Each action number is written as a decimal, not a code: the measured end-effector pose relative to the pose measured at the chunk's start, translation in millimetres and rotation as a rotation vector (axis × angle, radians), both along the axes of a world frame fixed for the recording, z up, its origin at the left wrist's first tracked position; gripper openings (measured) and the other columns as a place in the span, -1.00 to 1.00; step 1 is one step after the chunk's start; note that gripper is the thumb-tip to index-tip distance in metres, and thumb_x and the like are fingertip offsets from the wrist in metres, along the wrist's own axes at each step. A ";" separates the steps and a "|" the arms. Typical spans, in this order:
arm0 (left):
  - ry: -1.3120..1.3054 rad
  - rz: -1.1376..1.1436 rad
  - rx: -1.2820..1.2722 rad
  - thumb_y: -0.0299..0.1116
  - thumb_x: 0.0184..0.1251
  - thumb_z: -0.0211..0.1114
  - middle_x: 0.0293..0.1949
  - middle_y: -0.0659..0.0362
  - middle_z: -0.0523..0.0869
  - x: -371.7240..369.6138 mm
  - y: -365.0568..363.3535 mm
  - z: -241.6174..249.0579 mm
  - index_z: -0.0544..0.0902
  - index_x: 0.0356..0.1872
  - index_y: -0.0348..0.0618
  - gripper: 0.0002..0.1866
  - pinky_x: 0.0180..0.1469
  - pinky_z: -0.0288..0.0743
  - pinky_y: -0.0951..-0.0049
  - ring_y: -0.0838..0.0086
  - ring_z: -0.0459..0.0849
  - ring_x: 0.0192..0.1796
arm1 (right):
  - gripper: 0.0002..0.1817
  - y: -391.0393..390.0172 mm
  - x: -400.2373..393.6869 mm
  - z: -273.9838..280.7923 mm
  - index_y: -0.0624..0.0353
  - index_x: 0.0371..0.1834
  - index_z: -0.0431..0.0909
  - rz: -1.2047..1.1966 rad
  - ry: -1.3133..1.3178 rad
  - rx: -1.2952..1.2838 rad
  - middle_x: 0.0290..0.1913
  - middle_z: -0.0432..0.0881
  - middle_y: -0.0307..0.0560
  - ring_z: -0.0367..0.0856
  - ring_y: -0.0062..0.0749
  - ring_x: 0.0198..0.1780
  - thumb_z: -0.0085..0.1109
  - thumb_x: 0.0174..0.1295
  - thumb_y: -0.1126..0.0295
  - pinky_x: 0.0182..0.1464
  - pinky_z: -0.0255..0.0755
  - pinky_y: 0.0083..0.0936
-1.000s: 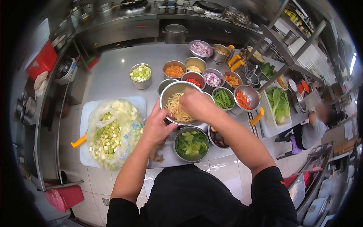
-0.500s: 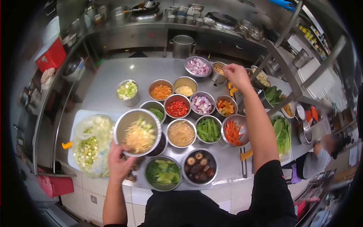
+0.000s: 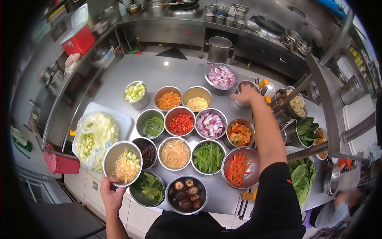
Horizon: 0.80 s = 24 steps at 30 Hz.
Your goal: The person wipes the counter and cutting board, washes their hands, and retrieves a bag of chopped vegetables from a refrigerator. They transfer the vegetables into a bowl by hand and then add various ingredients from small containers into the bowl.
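My left hand (image 3: 113, 195) grips the rim of a metal bowl (image 3: 110, 156), tilted toward me. Pale yellow shreds (image 3: 124, 169) and chopped green-white pieces lie inside it. At the back right, my right hand (image 3: 248, 95) reaches into a small metal container (image 3: 241, 104). Its thumb is stretched out to the left, apart from the fingers, which are partly hidden in the container; the contents there are covered. Below the left bowl is a bowl of cut greens (image 3: 147, 187). Beneath my right forearm stands a bowl of red pepper strips (image 3: 238, 169).
Metal bowls crowd the steel table (image 3: 159, 69), including mushrooms (image 3: 187, 195), chopped red chilies (image 3: 180, 121) and sliced onions (image 3: 222, 76). A bag of cut vegetables (image 3: 97, 139) lies left on a white board. A rack post (image 3: 300, 89) rises at right; a person (image 3: 338, 211) is beyond.
My right hand has gone from a pinch above the small container down into it, its thumb now spread. The left hand with its bowl has shifted left and lower as the view moved.
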<state>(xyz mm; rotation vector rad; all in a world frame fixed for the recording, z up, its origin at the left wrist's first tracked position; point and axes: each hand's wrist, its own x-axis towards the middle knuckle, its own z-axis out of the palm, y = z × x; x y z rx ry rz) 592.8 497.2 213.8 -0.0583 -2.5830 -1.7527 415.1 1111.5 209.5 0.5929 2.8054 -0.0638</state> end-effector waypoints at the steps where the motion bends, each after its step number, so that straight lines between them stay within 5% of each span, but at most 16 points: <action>1: 0.007 0.001 -0.008 -0.68 0.03 0.52 0.20 0.10 0.45 3.1 -1.0 -0.4 0.45 -0.23 -0.20 -0.60 0.15 0.52 0.42 0.34 0.56 0.18 | -0.20 2.1 -3.3 -8.8 0.28 0.44 0.36 -0.007 -0.049 -0.011 0.53 0.28 0.23 0.36 0.11 0.47 0.10 0.26 -0.08 0.42 0.33 -0.17; 4: 0.058 0.002 0.005 -0.67 0.03 0.52 0.18 0.11 0.46 7.1 -0.7 -6.7 0.45 -0.24 -0.21 -0.61 0.10 0.51 0.44 0.34 0.58 0.12 | -0.30 14.5 -13.7 -47.4 0.30 0.41 0.41 -0.079 0.048 -0.103 0.49 0.33 0.26 0.38 0.09 0.46 0.04 0.31 0.04 0.44 0.31 -0.17; 7: -0.009 0.021 -0.044 -0.67 0.03 0.52 0.14 0.12 0.47 9.9 -4.0 -6.2 0.46 -0.23 -0.21 -0.61 0.10 0.49 0.45 0.34 0.59 0.07 | -0.41 -1.4 5.4 -11.8 0.32 0.32 0.50 -0.028 -0.010 -0.259 0.39 0.47 0.27 0.46 0.07 0.40 -0.03 0.32 0.16 0.45 0.28 -0.15; 14: 0.023 0.014 -0.016 -0.73 0.03 0.48 0.10 0.13 0.49 9.0 6.4 7.9 0.47 -0.24 -0.24 -0.63 0.01 0.57 0.50 0.44 0.62 0.05 | -0.25 8.9 3.6 -15.5 0.24 0.07 0.69 -0.130 0.274 -0.335 0.20 0.62 0.26 0.56 0.13 0.27 -0.13 0.39 -0.28 0.33 0.39 -0.11; 17: 0.026 0.009 -0.017 -0.74 0.02 0.48 0.13 0.12 0.48 7.1 12.7 20.0 0.47 -0.23 -0.24 -0.63 -0.01 0.58 0.50 0.45 0.64 0.02 | -0.22 30.1 -4.6 -32.7 0.29 -0.07 0.70 -0.022 0.391 -0.295 -0.06 0.71 0.30 0.63 0.24 0.07 -0.18 0.42 -0.31 0.20 0.45 -0.08; 20: 0.040 -0.002 -0.025 -0.73 0.01 0.48 0.16 0.10 0.47 5.9 16.9 25.4 0.47 -0.23 -0.25 -0.63 -0.01 0.59 0.50 0.43 0.64 0.04 | -0.29 50.3 -13.0 -44.8 0.28 -0.17 0.69 0.049 0.469 -0.257 -0.29 0.74 0.25 0.72 0.09 -0.19 -0.09 0.43 -0.25 -0.12 0.56 -0.08; 23: 0.074 -0.020 -0.036 -0.70 0.00 0.50 0.18 0.08 0.48 3.4 22.0 27.1 0.49 -0.23 -0.26 -0.63 -0.01 0.60 0.47 0.37 0.65 0.08 | -0.44 51.8 -13.5 -30.5 0.18 -0.18 0.65 -0.429 0.546 -0.749 -0.53 0.62 0.03 0.64 -0.26 -0.43 0.01 0.44 -0.16 -0.53 0.44 -0.28; 24: 0.109 -0.034 -0.035 -0.68 -0.01 0.51 0.18 0.07 0.49 -0.4 25.2 25.5 0.50 -0.24 -0.26 -0.63 -0.01 0.61 0.45 0.35 0.65 0.10 | -0.57 48.9 -5.5 -15.2 0.07 -0.23 0.57 -0.660 0.554 -1.089 -0.57 0.49 -0.16 0.49 -0.53 -0.52 0.09 0.43 -0.11 -0.68 0.18 -0.56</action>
